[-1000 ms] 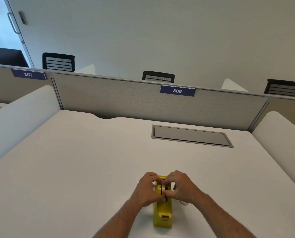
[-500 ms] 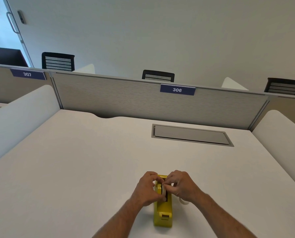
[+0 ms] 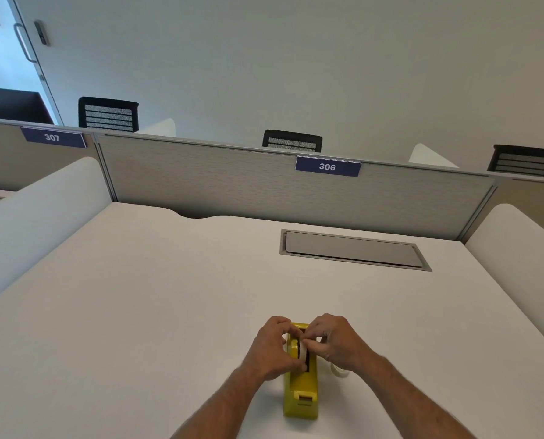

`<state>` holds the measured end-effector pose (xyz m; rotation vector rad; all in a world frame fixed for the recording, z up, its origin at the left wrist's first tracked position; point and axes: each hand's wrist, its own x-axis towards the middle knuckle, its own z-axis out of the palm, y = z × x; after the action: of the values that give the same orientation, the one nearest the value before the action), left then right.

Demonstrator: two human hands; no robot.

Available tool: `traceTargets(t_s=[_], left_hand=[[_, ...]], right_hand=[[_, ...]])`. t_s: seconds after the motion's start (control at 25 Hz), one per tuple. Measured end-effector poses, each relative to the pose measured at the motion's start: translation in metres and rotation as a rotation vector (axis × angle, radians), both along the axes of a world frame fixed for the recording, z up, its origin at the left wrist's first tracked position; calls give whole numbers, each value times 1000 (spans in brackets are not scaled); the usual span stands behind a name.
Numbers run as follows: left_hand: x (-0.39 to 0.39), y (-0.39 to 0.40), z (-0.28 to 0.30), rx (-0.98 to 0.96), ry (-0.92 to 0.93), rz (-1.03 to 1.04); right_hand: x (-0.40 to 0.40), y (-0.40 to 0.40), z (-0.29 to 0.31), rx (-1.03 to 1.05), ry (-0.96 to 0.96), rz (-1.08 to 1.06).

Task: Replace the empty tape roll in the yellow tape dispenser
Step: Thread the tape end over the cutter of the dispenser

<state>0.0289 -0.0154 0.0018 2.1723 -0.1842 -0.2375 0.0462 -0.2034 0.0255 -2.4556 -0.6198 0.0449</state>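
Observation:
The yellow tape dispenser (image 3: 300, 394) stands on the white desk near its front edge, cutter end toward me. A white tape roll (image 3: 303, 351) sits upright in the dispenser's slot. My left hand (image 3: 272, 348) grips the roll and the dispenser's left side. My right hand (image 3: 335, 342) pinches the roll from the right, fingertips on its top. Another pale roll (image 3: 339, 370) lies on the desk just right of the dispenser, mostly hidden behind my right wrist.
A grey cable hatch (image 3: 354, 250) is set into the white desk (image 3: 156, 296) at the back right. A fabric partition (image 3: 232, 182) labelled 306 closes the far edge. White rounded side panels (image 3: 36, 217) flank the desk. Black chairs stand beyond.
My right hand's fingers have shifted slightly over the top of the roll. The dispenser and my left hand have stayed in place.

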Motion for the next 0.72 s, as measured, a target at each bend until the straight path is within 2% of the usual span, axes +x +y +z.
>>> traceTargets(t_s=[0.72], left_hand=[[2,0,-2,2,-2,-7]], right_hand=[[-4,0,-1,-2,-20,6]])
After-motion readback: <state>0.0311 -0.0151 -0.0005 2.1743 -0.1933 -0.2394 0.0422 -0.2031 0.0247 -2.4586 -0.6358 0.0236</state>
